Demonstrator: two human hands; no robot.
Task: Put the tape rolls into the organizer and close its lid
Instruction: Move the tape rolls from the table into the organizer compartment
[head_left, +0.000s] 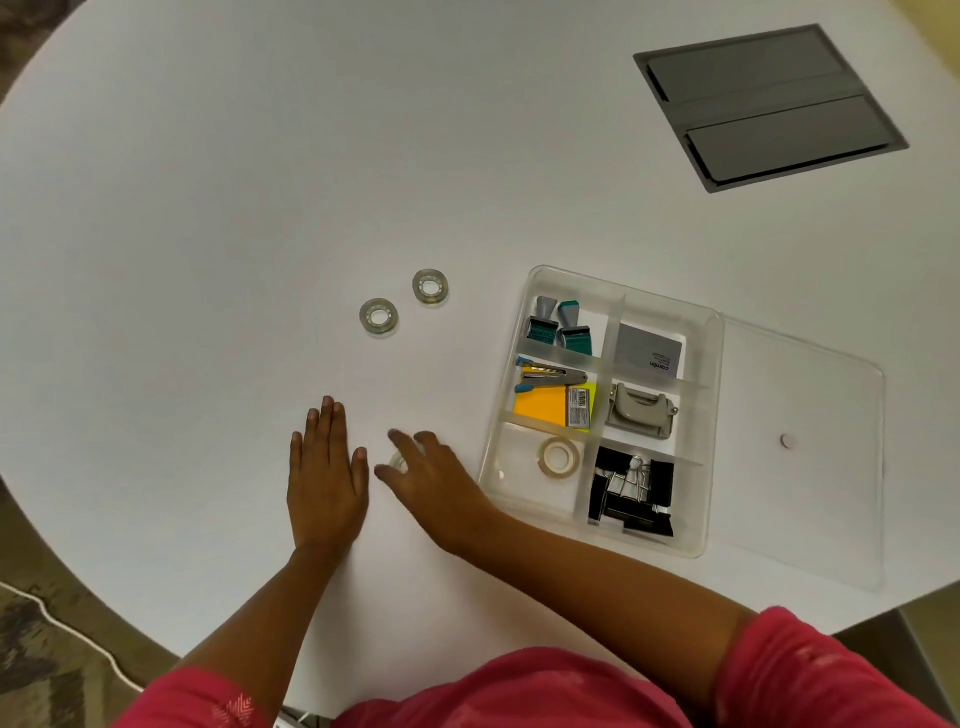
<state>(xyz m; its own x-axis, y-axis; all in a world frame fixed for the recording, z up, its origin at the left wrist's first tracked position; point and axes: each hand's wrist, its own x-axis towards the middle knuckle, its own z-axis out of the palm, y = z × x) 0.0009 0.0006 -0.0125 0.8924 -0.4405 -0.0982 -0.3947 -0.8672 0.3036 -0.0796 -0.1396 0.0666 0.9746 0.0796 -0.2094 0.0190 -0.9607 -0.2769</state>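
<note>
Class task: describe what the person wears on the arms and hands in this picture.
Both forearms are bare. The left hand and right hand show no gloves, rings or watch. Pinkish-red sleeves cover the upper arms; the left sleeve carries a small white leaf-like print.

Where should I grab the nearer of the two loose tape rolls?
The nearer tape roll lies flat on the table, hole up, apart from the other roll. Come from above and pinch across its outer rim, or one finger in the hole, thumb outside.
</note>
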